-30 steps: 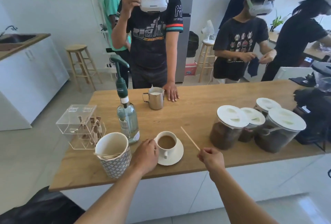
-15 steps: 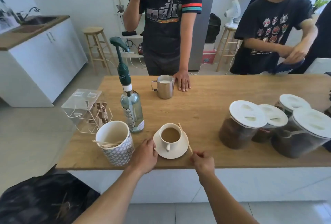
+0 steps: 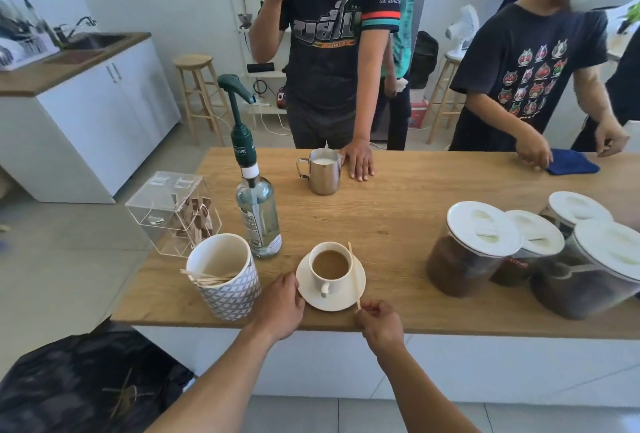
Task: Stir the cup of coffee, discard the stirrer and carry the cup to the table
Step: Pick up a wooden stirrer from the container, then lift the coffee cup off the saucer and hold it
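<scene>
Since a moment before, you brought your right hand (image 3: 379, 323) down and nearer to you, so the wooden stirrer (image 3: 354, 276), which had stood free in the air to the right of the cup, now lay close along the right side of the coffee cup (image 3: 330, 264). You pinched the near end of the stirrer between the thumb and the curled fingers, and its far end reached up beside the cup's right rim; whether it touched the cup, I could not tell. The cup, full of light brown coffee, stood on its white saucer (image 3: 360, 289) near the front edge of the wooden counter (image 3: 381, 224), with the handle turned toward you. Your left hand (image 3: 280, 304) held the left rim of the saucer with bent fingers. Just left of it stood a patterned mug (image 3: 225, 290) with more stirrers inside, and behind that a clear pump bottle (image 3: 258, 221) and an acrylic box (image 3: 169, 211). A steel milk pitcher (image 3: 323, 176) stood at the far side, and lidded jars (image 3: 474, 245) at the right. A black bin bag (image 3: 69, 387) lay below the counter on your left.
</scene>
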Available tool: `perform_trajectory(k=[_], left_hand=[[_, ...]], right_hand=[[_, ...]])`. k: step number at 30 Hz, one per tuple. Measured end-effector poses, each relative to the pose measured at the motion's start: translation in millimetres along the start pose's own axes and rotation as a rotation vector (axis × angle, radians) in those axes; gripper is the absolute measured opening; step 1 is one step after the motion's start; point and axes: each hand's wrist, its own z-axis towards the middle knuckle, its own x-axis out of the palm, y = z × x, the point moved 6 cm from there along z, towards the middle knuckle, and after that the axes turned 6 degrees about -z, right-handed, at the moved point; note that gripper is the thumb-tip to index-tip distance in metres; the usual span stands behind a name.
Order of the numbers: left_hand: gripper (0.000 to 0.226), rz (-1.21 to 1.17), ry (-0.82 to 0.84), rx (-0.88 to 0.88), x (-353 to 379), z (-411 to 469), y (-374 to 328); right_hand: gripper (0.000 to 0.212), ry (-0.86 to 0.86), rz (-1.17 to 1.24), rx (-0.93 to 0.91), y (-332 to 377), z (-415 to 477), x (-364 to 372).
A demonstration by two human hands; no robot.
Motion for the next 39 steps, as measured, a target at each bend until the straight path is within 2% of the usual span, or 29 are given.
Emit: perform_trajectory(k=[6,13,17,20,31,35,39], left_hand=[[0.033,0.026,0.035,-0.024,4,-3,2],[0.036,0.040,0.045,-0.040,4,-4,4],[0.034,0.059,0.051,-0.048,4,-4,3],[0.033,0.079,0.053,-0.052,4,-3,1],[0.039,0.095,0.055,-0.077,5,-1,3],[0.033,0.070,0.059,-0.080,4,0,4],[0.039,0.000,0.048,-0.076,3,3,4]], right_hand=[[0.007,0.038,-0.022,-0.029,1,-1,4],[0.003,0.043,-0.109,-0.066,5,-1,0],[0.021,0.036,-0.262,-0.131,10,-2,-2],[0.024,0.040,-0.348,-0.176,11,-2,-2],[0.025,0.075,-0.397,-0.218,14,1,-5],[0.021,0.031,-0.392,-0.242,17,2,-15],[0.019,0.001,-0.401,-0.277,29,6,-29]])
